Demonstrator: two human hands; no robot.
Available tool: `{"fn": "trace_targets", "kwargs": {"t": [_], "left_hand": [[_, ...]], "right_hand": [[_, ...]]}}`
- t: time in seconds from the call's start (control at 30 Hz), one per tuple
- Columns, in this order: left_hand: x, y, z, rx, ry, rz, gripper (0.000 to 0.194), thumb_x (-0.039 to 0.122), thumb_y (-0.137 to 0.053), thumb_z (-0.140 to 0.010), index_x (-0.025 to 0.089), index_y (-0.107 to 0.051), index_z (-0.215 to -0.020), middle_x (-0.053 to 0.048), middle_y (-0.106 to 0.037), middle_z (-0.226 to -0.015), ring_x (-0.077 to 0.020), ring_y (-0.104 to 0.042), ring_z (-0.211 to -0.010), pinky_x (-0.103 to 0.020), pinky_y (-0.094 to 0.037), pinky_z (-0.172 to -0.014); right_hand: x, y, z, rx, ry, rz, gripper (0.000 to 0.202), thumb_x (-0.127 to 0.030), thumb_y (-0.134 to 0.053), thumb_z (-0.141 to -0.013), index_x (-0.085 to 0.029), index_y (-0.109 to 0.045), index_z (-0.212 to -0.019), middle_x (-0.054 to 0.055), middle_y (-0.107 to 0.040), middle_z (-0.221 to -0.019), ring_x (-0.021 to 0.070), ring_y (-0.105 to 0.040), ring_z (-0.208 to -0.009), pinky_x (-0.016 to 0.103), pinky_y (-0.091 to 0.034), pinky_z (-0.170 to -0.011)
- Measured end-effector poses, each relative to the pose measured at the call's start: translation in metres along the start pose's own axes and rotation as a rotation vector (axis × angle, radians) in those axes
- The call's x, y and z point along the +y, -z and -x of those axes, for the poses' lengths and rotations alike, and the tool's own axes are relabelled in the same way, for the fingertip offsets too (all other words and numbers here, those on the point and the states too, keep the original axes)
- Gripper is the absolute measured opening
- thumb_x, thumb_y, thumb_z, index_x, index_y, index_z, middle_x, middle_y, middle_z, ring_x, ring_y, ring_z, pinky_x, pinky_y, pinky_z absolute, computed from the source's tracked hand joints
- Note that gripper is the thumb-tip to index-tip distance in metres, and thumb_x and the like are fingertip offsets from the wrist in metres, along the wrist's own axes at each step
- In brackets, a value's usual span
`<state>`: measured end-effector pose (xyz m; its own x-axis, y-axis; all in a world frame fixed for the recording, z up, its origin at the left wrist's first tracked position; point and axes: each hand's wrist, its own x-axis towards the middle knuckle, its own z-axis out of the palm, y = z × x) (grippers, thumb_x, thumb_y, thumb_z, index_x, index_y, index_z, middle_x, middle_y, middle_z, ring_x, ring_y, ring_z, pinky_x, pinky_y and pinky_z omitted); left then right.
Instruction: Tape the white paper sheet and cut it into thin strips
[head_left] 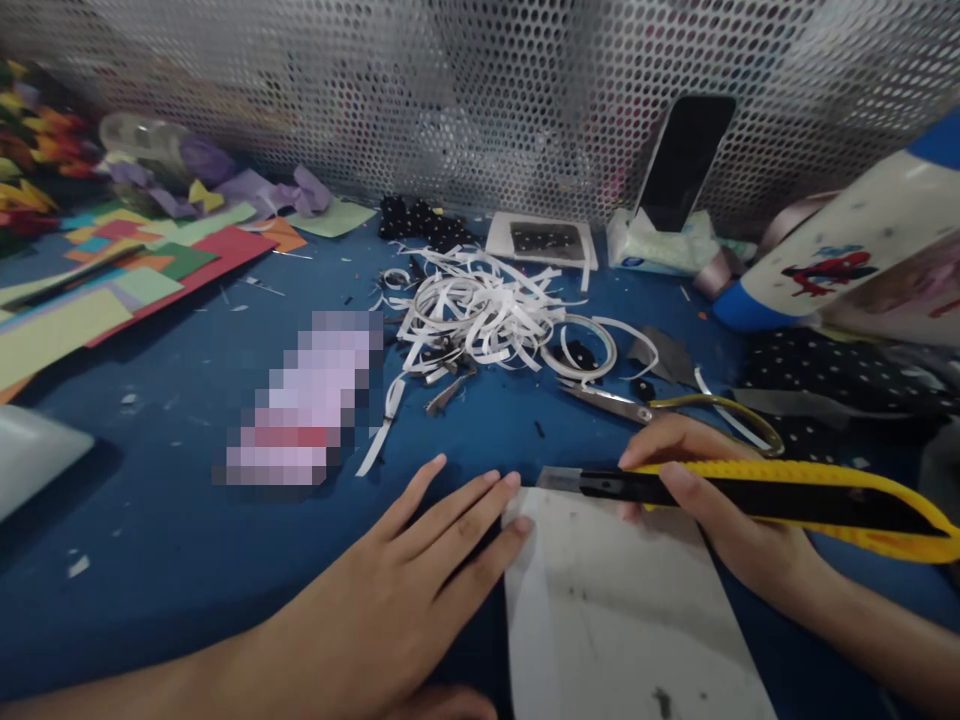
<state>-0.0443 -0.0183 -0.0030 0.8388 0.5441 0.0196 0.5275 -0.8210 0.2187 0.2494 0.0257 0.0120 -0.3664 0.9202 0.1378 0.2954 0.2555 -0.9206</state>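
Observation:
A white board or stack of paper [622, 610] with dark smudges lies in front of me. My left hand [420, 570] is open, its fingers stretched out and the fingertips at the board's upper left edge. In my right hand [720, 510] is a yellow and black utility knife [795, 500], gripped between thumb and fingers. Its blade points left and is out, over the board's far edge, close to my left fingertips. Just beyond my right hand lies a pair of scissors [637, 405] with yellowish handles.
Beyond my hands is a heap of white paper strips [495, 310] beside a tape roll [581, 348]. Coloured paper sheets [165, 260] lie left. A phone [686, 165] leans against the perforated metal panel [465, 110]. A large white and blue bottle [840, 230] stands tilted at right.

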Motion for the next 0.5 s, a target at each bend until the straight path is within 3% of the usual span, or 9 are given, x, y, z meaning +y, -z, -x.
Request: {"fn": "trace_targets", "kwargs": {"t": [0.2,0.37,0.5], "left_hand": [[-0.0005,0.0,-0.002,0.004,-0.017,-0.045,0.096,0.069,-0.059,-0.084,0.015,-0.023,-0.155,-0.013,-0.016,-0.162,-0.0323,-0.015,-0.15,-0.056,0.006,-0.121],[0.001,0.0026,-0.0019,0.001,-0.012,-0.023,0.096,0.066,-0.063,-0.083,0.016,-0.024,-0.155,-0.013,-0.021,-0.161,-0.0336,-0.019,-0.149,-0.058,-0.004,-0.122],[0.0018,0.0022,-0.0001,0.007,-0.003,-0.012,0.096,0.066,-0.062,-0.084,0.016,-0.022,-0.155,-0.013,-0.02,-0.161,-0.0343,-0.019,-0.148,-0.058,-0.005,-0.122]], "right_hand": [[0.007,0.0033,0.0049,-0.02,0.001,-0.013,0.017,-0.039,-0.052,-0.098,-0.027,-0.064,-0.1,0.0,-0.07,-0.071,0.0143,-0.07,-0.062,0.021,-0.057,-0.058],[0.0056,0.0027,0.0046,-0.013,0.004,0.012,0.018,-0.039,-0.053,-0.099,-0.028,-0.066,-0.097,0.0,-0.07,-0.071,0.0138,-0.07,-0.06,0.021,-0.057,-0.057],[0.0036,0.0012,0.0049,0.01,-0.008,0.003,0.02,-0.041,-0.053,-0.098,-0.027,-0.067,-0.095,0.0,-0.071,-0.069,0.0148,-0.07,-0.06,0.022,-0.058,-0.056]]}}
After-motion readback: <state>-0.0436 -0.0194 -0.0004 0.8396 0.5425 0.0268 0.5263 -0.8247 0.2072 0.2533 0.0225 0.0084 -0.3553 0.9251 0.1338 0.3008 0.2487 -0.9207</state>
